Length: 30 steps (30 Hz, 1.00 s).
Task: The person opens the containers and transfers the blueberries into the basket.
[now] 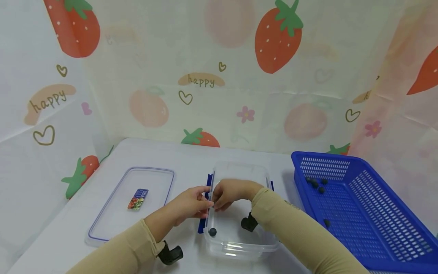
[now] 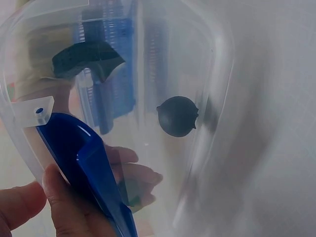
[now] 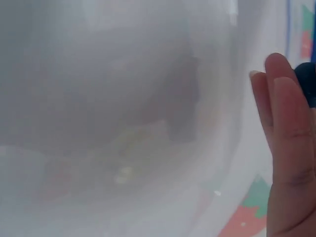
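A clear plastic box (image 1: pixel 239 243) with blue side latches stands in front of me. My left hand (image 1: pixel 191 205) holds the box's left side, its fingers at the blue latch (image 2: pixel 94 168). Inside the box, near the left wall, my right hand (image 1: pixel 232 192) pinches a dark blueberry-like ball (image 3: pixel 307 81). The fingers hide most of that ball, and only part of it shows at the right edge of the right wrist view. A similar dark ball (image 2: pixel 177 116), with small points on its sides, lies in the box's near left corner.
At the right stands a blue plastic basket (image 1: pixel 362 228) holding several dark balls (image 1: pixel 321 190). A clear lid (image 1: pixel 102 213) with a blue seal and a colourful label (image 1: pixel 138 199) lies to the left on the white table (image 1: pixel 191 160). Printed curtains (image 1: pixel 154 57) surround the table.
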Available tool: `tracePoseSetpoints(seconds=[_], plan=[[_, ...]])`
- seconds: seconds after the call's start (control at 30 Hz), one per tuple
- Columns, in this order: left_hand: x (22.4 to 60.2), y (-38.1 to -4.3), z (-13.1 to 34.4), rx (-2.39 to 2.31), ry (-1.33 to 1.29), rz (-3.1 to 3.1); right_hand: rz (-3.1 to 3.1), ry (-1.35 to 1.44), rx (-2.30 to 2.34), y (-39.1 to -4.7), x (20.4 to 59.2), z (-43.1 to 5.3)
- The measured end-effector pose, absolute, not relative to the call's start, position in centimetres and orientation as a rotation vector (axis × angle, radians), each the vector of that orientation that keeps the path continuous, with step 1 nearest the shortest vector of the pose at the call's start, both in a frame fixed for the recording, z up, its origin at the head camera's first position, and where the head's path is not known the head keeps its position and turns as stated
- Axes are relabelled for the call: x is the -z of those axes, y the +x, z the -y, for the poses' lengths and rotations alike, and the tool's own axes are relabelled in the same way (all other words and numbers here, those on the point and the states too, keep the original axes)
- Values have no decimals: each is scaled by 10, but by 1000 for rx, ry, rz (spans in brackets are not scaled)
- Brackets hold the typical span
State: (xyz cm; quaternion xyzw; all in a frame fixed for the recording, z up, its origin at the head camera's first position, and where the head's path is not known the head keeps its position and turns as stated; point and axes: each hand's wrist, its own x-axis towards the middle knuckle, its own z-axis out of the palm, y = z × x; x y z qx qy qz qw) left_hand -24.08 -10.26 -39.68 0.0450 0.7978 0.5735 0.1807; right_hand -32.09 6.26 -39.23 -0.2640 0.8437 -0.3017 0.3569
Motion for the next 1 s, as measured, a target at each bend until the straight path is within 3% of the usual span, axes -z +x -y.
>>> tracePoseSetpoints(seconds=[0.5, 1.0], plan=[[399, -242, 101, -1628, 119, -2263, -2189, -792, 752, -329, 362, -80], [398, -239, 101, -1647, 133, -2250, -2263, -804, 1053, -347, 308, -162]])
